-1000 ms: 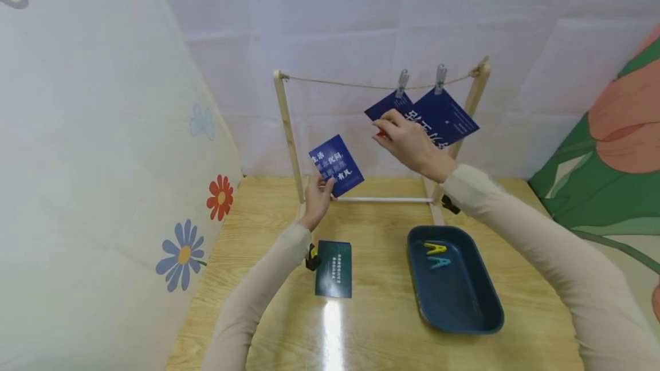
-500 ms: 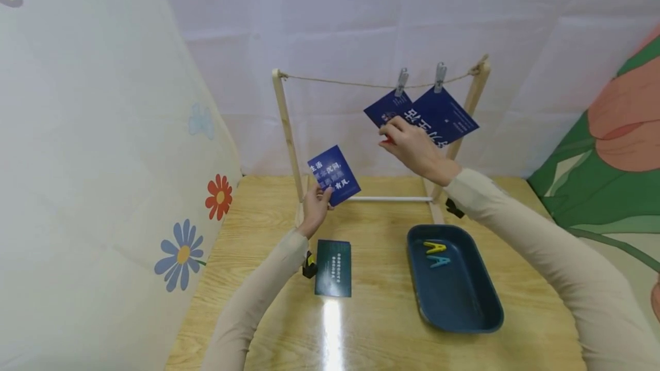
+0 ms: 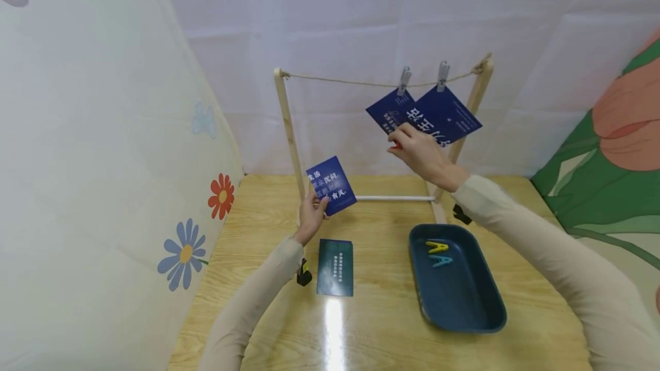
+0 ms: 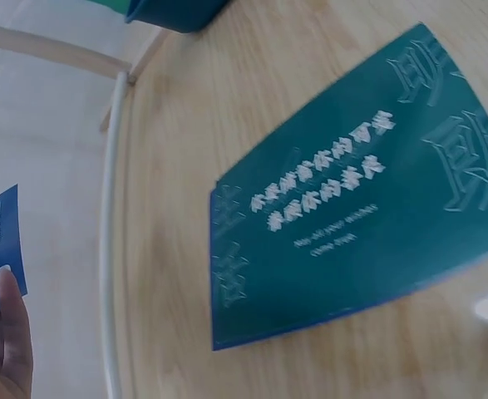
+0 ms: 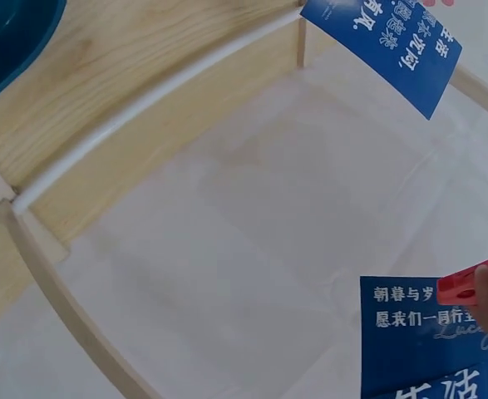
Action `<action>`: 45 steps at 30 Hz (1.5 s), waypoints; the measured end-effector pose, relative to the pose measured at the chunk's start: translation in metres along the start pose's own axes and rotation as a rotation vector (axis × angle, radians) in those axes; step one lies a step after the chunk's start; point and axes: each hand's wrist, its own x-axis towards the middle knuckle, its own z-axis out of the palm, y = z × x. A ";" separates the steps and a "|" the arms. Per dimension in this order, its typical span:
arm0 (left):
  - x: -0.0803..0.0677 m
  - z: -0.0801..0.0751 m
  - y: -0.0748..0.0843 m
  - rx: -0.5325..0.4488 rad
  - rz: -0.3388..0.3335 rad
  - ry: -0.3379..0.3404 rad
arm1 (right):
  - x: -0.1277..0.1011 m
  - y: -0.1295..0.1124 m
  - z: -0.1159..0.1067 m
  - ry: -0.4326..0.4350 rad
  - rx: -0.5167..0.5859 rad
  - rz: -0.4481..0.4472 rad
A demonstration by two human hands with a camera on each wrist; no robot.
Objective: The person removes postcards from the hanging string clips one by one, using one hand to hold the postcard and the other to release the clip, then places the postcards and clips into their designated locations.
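My left hand [image 3: 311,214] holds a blue printed card [image 3: 334,184] by its lower left edge, thumb on the printed face. In my right hand [image 3: 427,156] is a red clothespin [image 5: 461,287], pinched between thumb and fingers; the head view shows only a bit of it. Behind that hand two blue cards hang from a twine line [image 3: 335,80]: a left card [image 3: 384,109] under one clear clip [image 3: 404,81], and a right card [image 3: 456,116] under another clear clip [image 3: 443,76]. The right hand partly hides both cards in the head view.
Wooden posts [image 3: 287,122] carry the twine, with a white rod [image 3: 392,198] low between them. A dark blue tray [image 3: 464,302] at the right holds a yellow clothespin [image 3: 436,247] and a teal clothespin [image 3: 440,260]. Green cards [image 3: 335,271] lie stacked on the wooden table.
The left hand has sunk a little with its blue card, drifting slightly left. My right hand has moved a little down and right with the red clothespin, uncovering more of the left hanging card.
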 end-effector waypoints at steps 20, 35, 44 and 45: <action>-0.021 -0.016 -0.016 -0.051 -0.039 -0.085 | -0.040 0.006 0.010 -0.066 0.050 0.010; -0.033 -0.030 -0.031 -0.008 -0.097 -0.192 | -0.069 0.008 0.008 -0.458 0.182 0.004; -0.037 -0.036 -0.046 0.054 -0.144 -0.277 | -0.086 0.002 0.013 -0.569 0.223 0.068; -0.038 -0.038 -0.047 0.065 -0.146 -0.290 | -0.088 0.001 0.013 -0.597 0.234 0.086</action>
